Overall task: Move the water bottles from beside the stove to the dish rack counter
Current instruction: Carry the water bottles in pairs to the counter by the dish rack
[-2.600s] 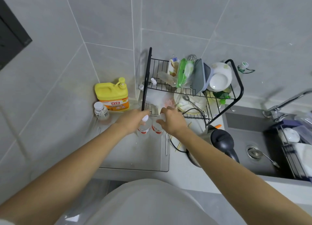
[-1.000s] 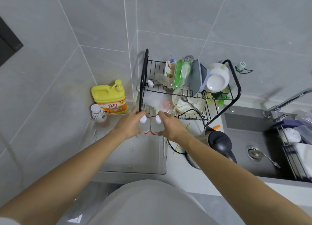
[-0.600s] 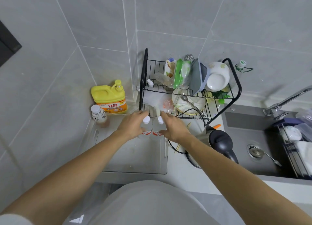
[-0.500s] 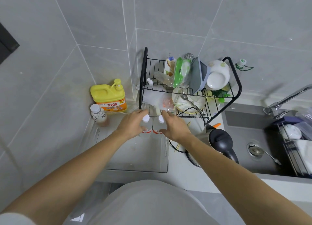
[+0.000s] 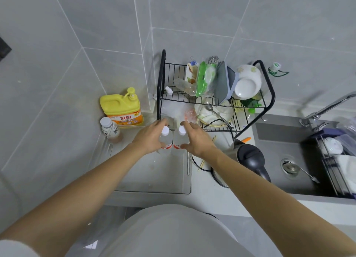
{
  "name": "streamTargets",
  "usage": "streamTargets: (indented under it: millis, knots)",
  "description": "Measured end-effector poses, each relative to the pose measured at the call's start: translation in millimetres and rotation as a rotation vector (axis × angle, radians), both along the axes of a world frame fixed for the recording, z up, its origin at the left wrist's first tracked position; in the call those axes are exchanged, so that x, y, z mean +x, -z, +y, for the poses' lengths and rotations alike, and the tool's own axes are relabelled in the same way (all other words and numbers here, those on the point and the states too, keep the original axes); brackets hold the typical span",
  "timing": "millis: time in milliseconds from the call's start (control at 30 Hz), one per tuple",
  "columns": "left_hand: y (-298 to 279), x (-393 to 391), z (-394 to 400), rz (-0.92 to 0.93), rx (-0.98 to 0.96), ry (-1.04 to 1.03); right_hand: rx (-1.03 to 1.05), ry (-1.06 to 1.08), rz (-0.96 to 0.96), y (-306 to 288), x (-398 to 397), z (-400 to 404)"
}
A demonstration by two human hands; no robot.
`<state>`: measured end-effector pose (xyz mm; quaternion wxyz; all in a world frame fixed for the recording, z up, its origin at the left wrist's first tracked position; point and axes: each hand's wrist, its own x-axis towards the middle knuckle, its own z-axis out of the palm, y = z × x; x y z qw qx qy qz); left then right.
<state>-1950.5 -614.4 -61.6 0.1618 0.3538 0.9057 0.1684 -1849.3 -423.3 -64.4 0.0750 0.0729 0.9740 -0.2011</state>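
Two clear water bottles with white caps stand upright side by side on the counter [image 5: 154, 179], just in front of the black wire dish rack [image 5: 217, 102]. The left hand [image 5: 148, 138] is wrapped around the left bottle [image 5: 166, 139], fingers curled about its far side, thumb near the red label. The right hand [image 5: 196, 139] grips the right bottle [image 5: 180, 139] the same way, with the thumb low by the label and the fingers reaching past the cap. The two bottles are nearly touching, and both arms reach out straight from the bottom corners of the view.

To the left, in the corner of the tiled wall, a yellow soap jug [image 5: 122, 108] with a pump top sits on the counter, and a smaller capped bottle [image 5: 110, 130] holding brownish liquid stands just in front of it. The rack's top shelf holds a white bowl [image 5: 247, 83], a grey container [image 5: 224, 83] and a green packet [image 5: 205, 77]; a plate with a spoon lies on the lower shelf. A black kettle [image 5: 250, 158] stands right of the hands, beside the sink [image 5: 279, 137], where a tap [image 5: 325, 108] juts over the basin.
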Motion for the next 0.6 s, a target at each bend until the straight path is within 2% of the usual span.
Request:
streamTargets:
  millis: [267, 500, 600]
  knots:
    - [-21, 6, -6, -0.031, 0.003, -0.074, -0.086, 0.042, 0.011, -15, 6, 2]
    - [-70, 34, 4, 0.328, 0.149, -0.053, -0.021, 0.066, 0.175, -45, 38, 14]
    - [-93, 52, 26, 0.388, 0.189, 0.006, 0.089, 0.076, 0.239, -66, 59, 29]
